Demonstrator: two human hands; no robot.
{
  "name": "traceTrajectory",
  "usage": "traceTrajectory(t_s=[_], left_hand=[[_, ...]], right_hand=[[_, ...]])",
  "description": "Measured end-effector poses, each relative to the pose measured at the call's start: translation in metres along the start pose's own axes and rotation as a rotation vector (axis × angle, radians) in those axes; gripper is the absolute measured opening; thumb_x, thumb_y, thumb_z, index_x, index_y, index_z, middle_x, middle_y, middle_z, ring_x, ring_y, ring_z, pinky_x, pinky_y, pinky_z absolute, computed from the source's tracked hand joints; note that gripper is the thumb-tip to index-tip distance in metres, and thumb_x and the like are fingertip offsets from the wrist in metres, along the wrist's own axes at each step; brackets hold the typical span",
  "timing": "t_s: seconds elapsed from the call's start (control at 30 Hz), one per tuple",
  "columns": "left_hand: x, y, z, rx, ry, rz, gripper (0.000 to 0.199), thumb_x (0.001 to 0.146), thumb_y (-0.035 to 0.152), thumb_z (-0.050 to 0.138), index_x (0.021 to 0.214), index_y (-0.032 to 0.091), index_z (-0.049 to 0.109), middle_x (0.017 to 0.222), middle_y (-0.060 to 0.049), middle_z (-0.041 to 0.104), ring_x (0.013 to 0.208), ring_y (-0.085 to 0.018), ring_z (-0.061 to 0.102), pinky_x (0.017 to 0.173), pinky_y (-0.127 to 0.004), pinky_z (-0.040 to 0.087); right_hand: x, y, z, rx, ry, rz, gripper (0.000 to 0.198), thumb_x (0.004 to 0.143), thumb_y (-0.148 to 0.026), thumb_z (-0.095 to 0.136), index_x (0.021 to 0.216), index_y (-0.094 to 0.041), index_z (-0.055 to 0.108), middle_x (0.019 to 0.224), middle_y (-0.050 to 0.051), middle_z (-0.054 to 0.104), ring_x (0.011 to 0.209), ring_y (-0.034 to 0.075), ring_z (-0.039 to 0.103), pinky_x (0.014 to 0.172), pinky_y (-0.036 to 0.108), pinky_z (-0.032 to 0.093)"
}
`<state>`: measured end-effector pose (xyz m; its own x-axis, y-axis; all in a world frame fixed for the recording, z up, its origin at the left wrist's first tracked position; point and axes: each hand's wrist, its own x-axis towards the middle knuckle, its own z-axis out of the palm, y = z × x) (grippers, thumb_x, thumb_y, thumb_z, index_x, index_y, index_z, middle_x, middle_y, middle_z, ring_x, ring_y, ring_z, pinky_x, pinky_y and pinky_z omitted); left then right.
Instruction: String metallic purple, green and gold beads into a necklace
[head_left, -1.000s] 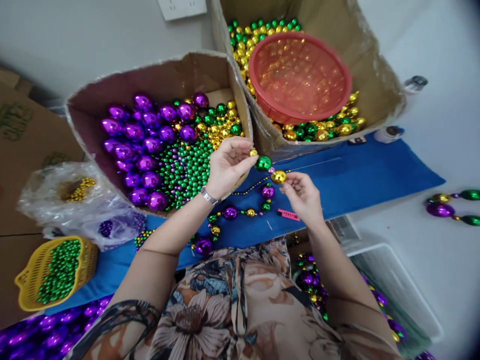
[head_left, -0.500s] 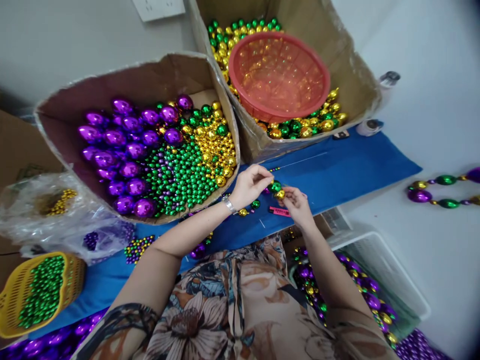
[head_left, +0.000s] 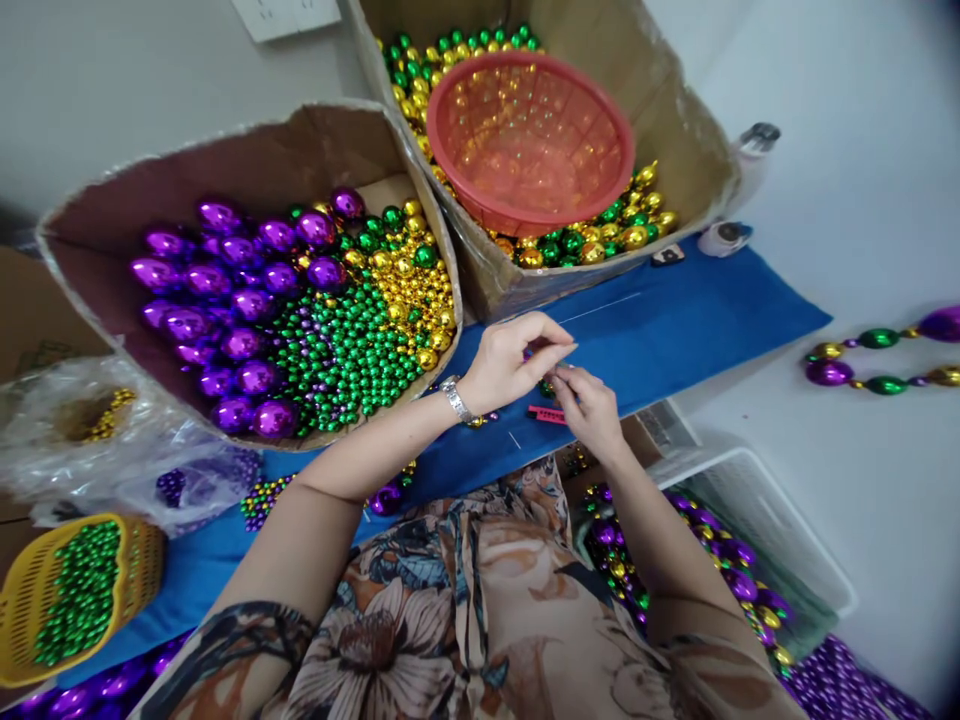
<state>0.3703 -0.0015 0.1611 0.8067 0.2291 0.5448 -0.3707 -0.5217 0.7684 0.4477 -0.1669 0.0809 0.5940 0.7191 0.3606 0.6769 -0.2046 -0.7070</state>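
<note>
At the middle of the blue cloth, my left hand [head_left: 514, 362], with a silver watch on the wrist, is closed in a pinch on a bead string. My right hand [head_left: 592, 405] pinches the same string just to the right and below. The fingers mostly hide it; a green bead [head_left: 547, 387] peeks out between the hands. Below them lies a pink and black cutter-like tool [head_left: 546, 414], partly behind my right hand. A thin white thread or needle [head_left: 600, 306] stretches over the cloth beyond my fingers.
A carton [head_left: 247, 150] of purple, green and gold beads stands at left. Behind is another carton [head_left: 697, 150] with a red basket [head_left: 622, 125]. A yellow basket [head_left: 142, 570] holds green beads at lower left. Finished strands fill a white crate [head_left: 795, 520]; a bead necklace [head_left: 829, 372] lies right.
The green and gold beads that showed between my hands are now mostly covered. My left fingers have moved a little right, over the right hand's fingertips. The whole view has shifted slightly.
</note>
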Motion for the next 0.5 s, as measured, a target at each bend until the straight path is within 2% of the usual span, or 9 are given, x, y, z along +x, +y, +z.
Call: traceTrajectory(t_s=[0.17, 0.23, 0.3, 0.33, 0.4, 0.5], left_hand=[[-0.003, -0.008, 0.003, -0.176, 0.077, -0.144, 0.016, 0.089, 0.033, 0.063, 0.089, 0.018, 0.062, 0.082, -0.001, 0.069, 0.071, -0.009, 0.066, 0.066, -0.022, 0.055], [-0.01, -0.015, 0.005, -0.233, 0.11, -0.195, 0.018, 0.091, 0.034, 0.06, 0.1, 0.019, 0.06, 0.09, -0.003, 0.069, 0.079, -0.011, 0.067, 0.071, -0.025, 0.057], [-0.021, -0.025, 0.011, -0.248, 0.102, -0.214, 0.032, 0.092, 0.031, 0.058, 0.121, 0.021, 0.052, 0.108, -0.007, 0.068, 0.095, -0.014, 0.068, 0.081, -0.029, 0.057], [-0.027, -0.031, 0.015, -0.225, 0.06, -0.207, 0.042, 0.091, 0.029, 0.058, 0.13, 0.021, 0.046, 0.118, -0.01, 0.065, 0.104, -0.017, 0.066, 0.087, -0.033, 0.056], [-0.04, -0.043, 0.027, -0.124, -0.103, -0.172, 0.058, 0.084, 0.024, 0.062, 0.138, 0.019, 0.04, 0.132, -0.015, 0.058, 0.12, -0.023, 0.06, 0.098, -0.039, 0.052], [-0.052, -0.058, 0.049, 0.052, -0.318, -0.134, 0.06, 0.077, 0.021, 0.068, 0.134, 0.016, 0.048, 0.136, -0.016, 0.056, 0.13, -0.028, 0.052, 0.108, -0.044, 0.044]], right_hand=[[-0.003, 0.01, 0.002, 0.012, -0.042, -0.019, 0.021, 0.096, -0.033, 0.05, 0.101, -0.025, 0.069, 0.097, 0.004, 0.075, 0.09, 0.018, 0.07, 0.084, 0.034, 0.055], [-0.004, 0.009, -0.003, 0.024, -0.021, -0.001, 0.021, 0.095, -0.034, 0.051, 0.098, -0.024, 0.069, 0.096, 0.004, 0.075, 0.087, 0.018, 0.071, 0.082, 0.033, 0.055], [-0.004, 0.006, -0.009, 0.042, 0.016, 0.066, 0.022, 0.096, -0.036, 0.05, 0.098, -0.023, 0.067, 0.092, 0.003, 0.075, 0.072, 0.015, 0.07, 0.075, 0.03, 0.055], [-0.004, 0.003, -0.011, 0.065, 0.028, 0.113, 0.023, 0.096, -0.037, 0.049, 0.099, -0.023, 0.066, 0.09, 0.003, 0.075, 0.063, 0.013, 0.067, 0.069, 0.028, 0.055], [-0.004, -0.002, -0.015, 0.14, 0.03, 0.195, 0.026, 0.097, -0.041, 0.047, 0.102, -0.022, 0.063, 0.086, 0.002, 0.074, 0.049, 0.009, 0.059, 0.057, 0.024, 0.051], [-0.002, -0.009, -0.017, 0.214, -0.002, 0.209, 0.028, 0.097, -0.045, 0.046, 0.103, -0.022, 0.061, 0.087, 0.001, 0.073, 0.049, 0.008, 0.057, 0.053, 0.021, 0.048]])
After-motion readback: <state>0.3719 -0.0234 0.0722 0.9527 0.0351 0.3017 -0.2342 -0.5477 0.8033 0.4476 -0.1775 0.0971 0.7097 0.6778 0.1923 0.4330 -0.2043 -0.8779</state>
